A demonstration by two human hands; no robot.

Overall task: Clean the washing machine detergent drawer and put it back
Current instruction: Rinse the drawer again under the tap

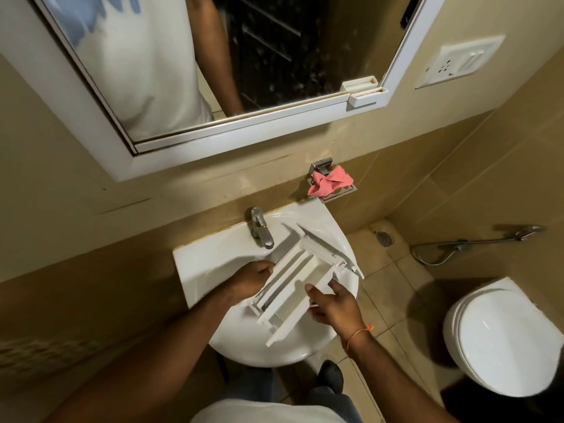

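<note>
Two hands hold a white detergent drawer (300, 276) over the sink (195, 257). The left hand (251, 280) curls its fingers around the drawer's left edge, gripping it; the right hand (332, 305) has its fingers spread loosely against the drawer's right side, thumb on top, an orange thread at the wrist. The drawer lies tilted, its front panel pointing away, just beside the chrome tap (261, 228). Behind, a pink cloth (329, 181) sits on a wall holder, and a toilet (500, 340) stands at right.
</note>
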